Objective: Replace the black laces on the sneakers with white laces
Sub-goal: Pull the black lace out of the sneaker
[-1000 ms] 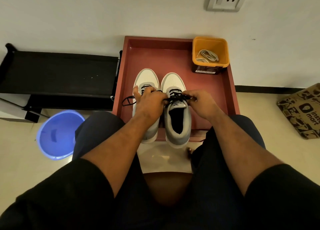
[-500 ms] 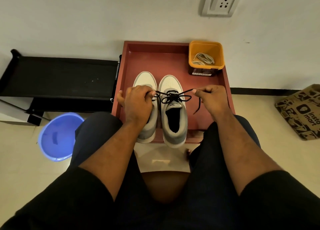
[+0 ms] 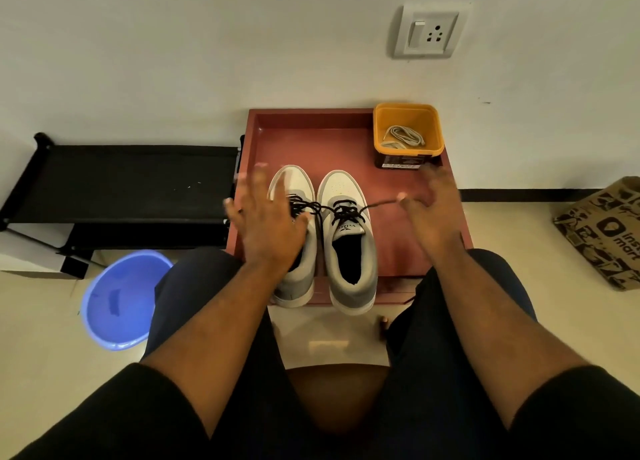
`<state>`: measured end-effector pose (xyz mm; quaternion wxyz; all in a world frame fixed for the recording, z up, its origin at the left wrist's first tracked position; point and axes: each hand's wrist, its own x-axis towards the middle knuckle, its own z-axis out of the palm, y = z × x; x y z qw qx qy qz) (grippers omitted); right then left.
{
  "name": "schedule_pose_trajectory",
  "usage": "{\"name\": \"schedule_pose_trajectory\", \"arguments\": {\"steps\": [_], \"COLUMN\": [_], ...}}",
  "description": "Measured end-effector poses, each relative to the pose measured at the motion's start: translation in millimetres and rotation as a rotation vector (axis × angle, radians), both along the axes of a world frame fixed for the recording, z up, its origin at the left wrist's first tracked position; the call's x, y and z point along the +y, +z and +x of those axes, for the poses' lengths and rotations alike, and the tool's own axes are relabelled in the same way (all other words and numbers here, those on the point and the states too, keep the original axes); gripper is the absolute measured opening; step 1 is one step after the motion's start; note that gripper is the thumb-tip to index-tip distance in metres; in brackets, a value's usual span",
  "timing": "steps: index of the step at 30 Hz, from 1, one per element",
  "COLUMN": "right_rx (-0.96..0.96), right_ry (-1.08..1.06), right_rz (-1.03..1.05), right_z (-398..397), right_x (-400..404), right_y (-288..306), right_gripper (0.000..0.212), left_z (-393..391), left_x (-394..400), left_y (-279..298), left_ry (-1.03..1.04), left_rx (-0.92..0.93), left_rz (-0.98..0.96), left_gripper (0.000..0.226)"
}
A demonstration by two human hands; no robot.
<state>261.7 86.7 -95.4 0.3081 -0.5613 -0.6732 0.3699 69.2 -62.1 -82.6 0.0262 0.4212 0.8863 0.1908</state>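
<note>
Black laces [image 3: 341,211] run loose across both sneakers [image 3: 348,241] on the red tray [image 3: 311,140], so unthreading looks like the step in hand. The left hand [image 3: 266,224] hovers with its grip wide, fingers spread; the right hand [image 3: 431,213] is blurred, a lace end at its fingertips, grip unclear. Best worked eyelet by eyelet from the top. The white laces [image 3: 403,136] wait coiled in the orange tub [image 3: 408,113]. A blue basin [image 3: 121,303] sits on the floor.

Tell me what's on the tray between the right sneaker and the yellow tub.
Head view: bare red tray floor lies between the right sneaker and yellow tub; only the blurred right hand hovers nearby.
</note>
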Motion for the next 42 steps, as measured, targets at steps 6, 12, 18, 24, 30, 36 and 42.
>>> {"name": "schedule_pose_trajectory", "arguments": {"steps": [6, 12, 18, 24, 30, 36, 42], "right_rx": [-0.126, -0.049, 0.139, 0.423, 0.607, 0.623, 0.628], "right_ry": [0.431, 0.423, 0.324, 0.187, 0.085, -0.209, -0.315], "right_rz": [0.005, -0.126, -0.251, -0.487, -0.522, -0.461, -0.422], "right_z": [-28.4, -35.1, -40.6, -38.5, -32.0, -26.5, -22.8], "right_x": [-29.9, -25.1, -36.2, -39.6, -36.9, -24.5, -19.6], "right_y": [-16.1, -17.2, -13.7, 0.0, 11.8, 6.4, 2.3], "right_gripper": [0.016, 0.001, 0.016, 0.027, 0.029, 0.024, 0.025], "left_z": [25.6, 20.3, 24.7, 23.4, 24.9, 8.1, -14.4], "left_x": [22.2, 22.3, 18.1, 17.1, 12.0, 8.3, 4.7], "left_y": [-18.5, -30.3, -24.3, -22.3, -19.8, -12.8, -1.1], "left_ry": [-0.342, -0.308, -0.305, -0.352, -0.201, 0.076, 0.303], "left_rx": [-0.073, -0.183, -0.289, -0.271, -0.173, -0.143, -0.24], "left_rz": [-0.1, 0.039, 0.171, 0.14, 0.264, 0.434, 0.635], "left_gripper": [0.031, 0.018, 0.018, 0.055, 0.05, 0.042, 0.046]}}
